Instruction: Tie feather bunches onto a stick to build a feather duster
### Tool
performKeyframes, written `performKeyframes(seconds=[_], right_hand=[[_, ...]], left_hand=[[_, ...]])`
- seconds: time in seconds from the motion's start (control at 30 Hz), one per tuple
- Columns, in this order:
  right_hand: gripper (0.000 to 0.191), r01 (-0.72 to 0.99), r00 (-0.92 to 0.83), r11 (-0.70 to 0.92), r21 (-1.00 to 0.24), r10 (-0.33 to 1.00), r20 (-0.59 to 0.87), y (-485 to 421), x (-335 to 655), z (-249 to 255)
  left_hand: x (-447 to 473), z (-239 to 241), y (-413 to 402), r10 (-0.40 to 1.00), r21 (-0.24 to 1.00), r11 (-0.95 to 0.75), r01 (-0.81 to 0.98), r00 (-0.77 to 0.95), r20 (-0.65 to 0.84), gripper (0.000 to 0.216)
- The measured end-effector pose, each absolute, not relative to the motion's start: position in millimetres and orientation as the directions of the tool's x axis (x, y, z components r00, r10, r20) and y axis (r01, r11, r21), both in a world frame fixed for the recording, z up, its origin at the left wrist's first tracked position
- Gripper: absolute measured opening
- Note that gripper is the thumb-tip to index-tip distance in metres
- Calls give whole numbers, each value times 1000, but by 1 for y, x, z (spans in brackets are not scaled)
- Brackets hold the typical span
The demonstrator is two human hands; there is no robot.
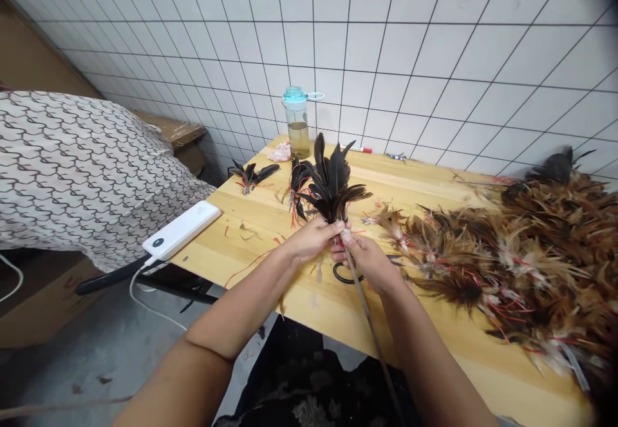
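A bunch of dark feathers (pixel 331 185) stands up from the tip of a thin stick (pixel 369 321) that slants down toward me. My left hand (pixel 311 239) is closed around the base of the bunch from the left. My right hand (pixel 369 261) pinches the stick just below the feathers, fingertips meeting the left hand's. Both hands hover over the wooden table (pixel 270 221). A black loop, perhaps scissors handles (pixel 344 275), lies under my right hand.
A big heap of brown feather bundles (pixel 521 259) covers the table's right side. Small dark feather bundles (pixel 251 174), a bottle (pixel 297 123) and a red pen (pixel 360 150) lie near the tiled wall. A white power bank (pixel 181 229) overhangs the left edge. A patterned cloth (pixel 82 176) hangs left.
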State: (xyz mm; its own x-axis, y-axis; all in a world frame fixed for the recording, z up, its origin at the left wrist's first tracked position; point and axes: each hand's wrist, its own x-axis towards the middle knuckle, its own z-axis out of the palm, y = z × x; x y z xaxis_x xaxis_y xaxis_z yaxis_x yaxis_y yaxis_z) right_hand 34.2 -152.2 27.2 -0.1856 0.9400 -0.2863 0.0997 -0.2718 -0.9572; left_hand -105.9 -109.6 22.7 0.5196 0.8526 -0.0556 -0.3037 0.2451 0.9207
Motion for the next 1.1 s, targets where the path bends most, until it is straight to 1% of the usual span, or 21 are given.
performKeyframes(seconds=[0.13, 0.2, 0.27, 0.33, 0.47, 0.53, 0.6, 0.77, 0.9, 1.03, 1.1], right_hand=[[25, 235, -136, -212, -949, 959, -248, -154, 30, 25], [23, 314, -130, -145, -938, 972, -194, -155, 30, 23], [21, 355, -130, -80, -931, 982, -134, -156, 30, 22], [21, 335, -119, -68, -940, 986, -114, -156, 28, 23], [21, 192, -90, -149, -970, 982, -168, -155, 22, 27], [20, 153, -78, -160, -975, 982, -174, -153, 20, 26], [19, 168, -59, -137, -976, 987, -149, -153, 20, 23], [27, 274, -25, -58, -960, 997, -68, -154, 26, 16], [28, 233, 2, -67, -970, 998, -69, -156, 28, 18], [30, 136, 34, -93, -986, 995, -89, -157, 27, 19], [32, 71, 55, -95, -993, 994, -91, -157, 26, 19]], left_hand=[[-105, 22, -113, 859, 920, 243, -307, 509, -56, 46], [-105, 22, -114, 858, 919, 243, -309, 511, -55, 45], [-103, 22, -115, 867, 916, 233, -326, 497, -44, 44], [-101, 22, -115, 876, 901, 236, -365, 481, -35, 43], [-97, 24, -119, 843, 851, 331, -409, 533, -72, 44], [-96, 26, -121, 838, 838, 355, -415, 538, -89, 45], [-95, 27, -122, 844, 835, 357, -419, 527, -97, 47], [-94, 26, -121, 817, 849, 361, -385, 569, -90, 56], [-98, 22, -117, 820, 885, 317, -340, 567, -76, 57], [-101, 18, -113, 869, 926, 194, -325, 494, -9, 42], [-101, 17, -112, 866, 928, 178, -327, 500, 10, 40]])
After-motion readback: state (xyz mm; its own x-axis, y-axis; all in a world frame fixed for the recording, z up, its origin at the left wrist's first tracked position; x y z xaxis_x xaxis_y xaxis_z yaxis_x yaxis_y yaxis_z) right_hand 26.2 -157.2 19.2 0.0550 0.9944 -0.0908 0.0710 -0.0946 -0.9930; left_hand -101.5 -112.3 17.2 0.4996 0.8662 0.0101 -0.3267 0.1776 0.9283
